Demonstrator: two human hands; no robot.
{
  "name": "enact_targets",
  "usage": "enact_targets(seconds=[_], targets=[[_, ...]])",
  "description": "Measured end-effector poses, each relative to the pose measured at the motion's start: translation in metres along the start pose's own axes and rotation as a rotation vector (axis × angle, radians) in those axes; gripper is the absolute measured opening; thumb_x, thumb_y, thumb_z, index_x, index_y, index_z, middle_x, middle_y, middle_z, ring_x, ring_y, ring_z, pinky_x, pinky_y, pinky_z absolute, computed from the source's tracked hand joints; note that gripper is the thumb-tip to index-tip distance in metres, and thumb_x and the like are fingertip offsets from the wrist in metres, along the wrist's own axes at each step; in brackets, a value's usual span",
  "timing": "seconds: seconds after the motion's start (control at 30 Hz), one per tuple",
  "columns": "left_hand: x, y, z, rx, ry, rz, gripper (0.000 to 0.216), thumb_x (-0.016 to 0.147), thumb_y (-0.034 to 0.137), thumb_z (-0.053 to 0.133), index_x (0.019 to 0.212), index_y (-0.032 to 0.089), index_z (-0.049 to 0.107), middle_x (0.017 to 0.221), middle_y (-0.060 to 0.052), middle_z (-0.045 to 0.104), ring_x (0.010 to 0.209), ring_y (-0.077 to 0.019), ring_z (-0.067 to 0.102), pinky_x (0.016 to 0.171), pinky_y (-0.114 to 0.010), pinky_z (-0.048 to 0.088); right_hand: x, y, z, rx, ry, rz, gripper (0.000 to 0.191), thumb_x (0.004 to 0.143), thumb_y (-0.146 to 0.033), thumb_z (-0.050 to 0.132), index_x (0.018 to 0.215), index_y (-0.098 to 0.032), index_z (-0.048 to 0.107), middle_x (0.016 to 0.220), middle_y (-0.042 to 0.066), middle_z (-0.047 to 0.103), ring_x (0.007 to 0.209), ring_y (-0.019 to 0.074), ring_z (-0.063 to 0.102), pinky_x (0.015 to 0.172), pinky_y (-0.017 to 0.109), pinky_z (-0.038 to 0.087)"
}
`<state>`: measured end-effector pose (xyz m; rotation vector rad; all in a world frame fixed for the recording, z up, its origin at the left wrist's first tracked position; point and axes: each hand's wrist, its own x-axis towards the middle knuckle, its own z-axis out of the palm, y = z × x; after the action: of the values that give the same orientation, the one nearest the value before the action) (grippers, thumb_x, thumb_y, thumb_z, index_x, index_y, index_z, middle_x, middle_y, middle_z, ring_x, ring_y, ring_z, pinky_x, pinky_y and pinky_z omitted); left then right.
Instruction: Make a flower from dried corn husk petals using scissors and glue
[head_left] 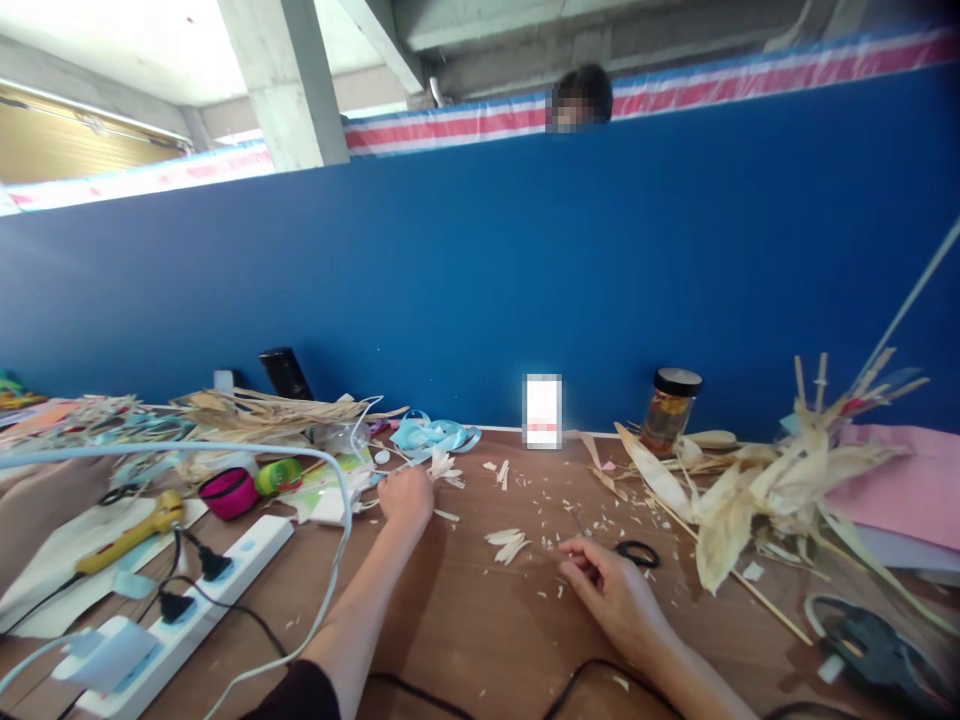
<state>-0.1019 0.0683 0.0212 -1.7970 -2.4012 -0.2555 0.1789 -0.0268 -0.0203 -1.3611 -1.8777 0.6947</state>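
My left hand (pixel 407 500) reaches forward over the table with its fingers closed. A small flower of pale dried-husk petals (pixel 445 466) sticks out just beyond them, its lower end hidden by the hand. My right hand (pixel 611 590) rests low over the tabletop, fingers loosely curled and thumb apart, with nothing seen in it. Beside its knuckles lie scissors, of which the black handle (pixel 637 553) shows. Between the hands is a little pile of cut husk petals (pixel 508 545), with small scraps scattered around.
Dried husks (pixel 742 510) and a lidded jar (pixel 671 410) stand right. Light-blue ribbon (pixel 431 435) lies behind my left hand. To the left are a power strip (pixel 202 610), a yellow glue gun (pixel 135 535), cables and another person's arm (pixel 45 500). A blue partition (pixel 480 280) closes the back.
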Motion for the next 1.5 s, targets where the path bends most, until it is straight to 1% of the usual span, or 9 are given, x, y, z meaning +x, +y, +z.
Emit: enact_targets(seconds=[0.27,0.4,0.53,0.73,0.9,1.03,1.3,1.4,1.5], targets=[[-0.006,-0.008,0.0,0.01,0.025,0.085,0.03,0.079,0.027,0.04,0.075,0.019,0.069,0.083,-0.012,0.068,0.087,-0.0272,0.058,0.074,-0.037,0.036,0.0,0.001,0.001,0.011,-0.003,0.008,0.024,0.08,-0.036,0.045,0.095,-0.022,0.058,0.075,0.001,0.066,0.065,0.016,0.06,0.058,0.023,0.042],[-0.01,-0.03,-0.013,-0.008,0.053,0.075,0.027,0.078,0.03,0.041,0.081,0.027,0.068,0.083,-0.006,0.068,0.083,-0.0246,0.058,0.07,-0.033,0.037,0.001,0.003,0.002,-0.002,0.009,0.017,0.026,0.08,-0.038,0.045,0.095,-0.021,0.058,0.075,0.002,0.066,0.065,0.0162,0.06,0.058,0.024,0.043],[-0.012,-0.063,-0.025,-0.01,0.092,0.026,0.031,0.079,0.037,0.04,0.089,0.027,0.067,0.091,-0.007,0.066,0.087,-0.0264,0.056,0.071,-0.034,0.037,0.0,0.004,0.002,-0.013,-0.001,0.013,0.028,0.08,-0.04,0.044,0.095,-0.021,0.058,0.076,0.003,0.066,0.066,0.0168,0.06,0.059,0.025,0.043],[-0.019,-0.092,-0.023,-0.024,0.034,0.201,0.023,0.076,0.03,0.048,0.082,0.026,0.07,0.09,-0.006,0.064,0.086,-0.0224,0.054,0.079,-0.03,0.036,0.0,0.0,-0.001,-0.028,-0.027,0.011,0.027,0.081,-0.04,0.043,0.096,-0.021,0.056,0.075,0.003,0.066,0.067,0.0174,0.06,0.061,0.026,0.043],[-0.024,-0.089,-0.017,0.035,0.062,0.204,0.021,0.075,0.028,0.05,0.085,0.025,0.067,0.091,-0.007,0.06,0.09,-0.0238,0.05,0.079,-0.032,0.034,0.001,-0.002,-0.001,-0.024,-0.027,0.015,0.026,0.081,-0.039,0.043,0.095,-0.021,0.057,0.074,0.003,0.066,0.065,0.0176,0.06,0.06,0.026,0.043],[-0.025,-0.086,-0.017,0.077,0.067,0.233,0.022,0.078,0.027,0.046,0.077,0.025,0.068,0.089,-0.007,0.058,0.09,-0.0242,0.047,0.077,-0.033,0.032,0.001,0.0,-0.001,-0.029,-0.027,0.015,0.027,0.081,-0.039,0.044,0.095,-0.021,0.057,0.075,0.003,0.066,0.065,0.0171,0.06,0.059,0.025,0.043],[-0.035,-0.078,-0.016,0.279,0.204,0.349,0.026,0.079,0.016,0.042,0.08,0.022,0.067,0.09,-0.009,0.056,0.091,-0.0259,0.043,0.082,-0.038,0.028,0.0,0.0,0.0,-0.023,-0.012,0.011,0.028,0.08,-0.039,0.044,0.095,-0.021,0.059,0.074,0.003,0.066,0.064,0.0166,0.06,0.059,0.025,0.043],[-0.036,-0.074,-0.012,0.312,0.258,0.328,0.028,0.081,0.017,0.038,0.09,0.021,0.065,0.093,-0.011,0.056,0.093,-0.0265,0.042,0.084,-0.039,0.027,-0.001,-0.001,-0.001,-0.028,-0.013,0.012,0.028,0.08,-0.039,0.044,0.096,-0.021,0.058,0.073,0.003,0.065,0.064,0.0167,0.059,0.059,0.026,0.043],[-0.033,-0.072,-0.008,0.302,0.266,0.31,0.028,0.082,0.023,0.039,0.085,0.019,0.066,0.09,-0.011,0.056,0.092,-0.0276,0.042,0.084,-0.04,0.028,0.0,-0.001,0.0,-0.029,-0.019,0.008,0.028,0.08,-0.04,0.044,0.095,-0.021,0.058,0.073,0.003,0.065,0.065,0.017,0.059,0.06,0.026,0.043]])
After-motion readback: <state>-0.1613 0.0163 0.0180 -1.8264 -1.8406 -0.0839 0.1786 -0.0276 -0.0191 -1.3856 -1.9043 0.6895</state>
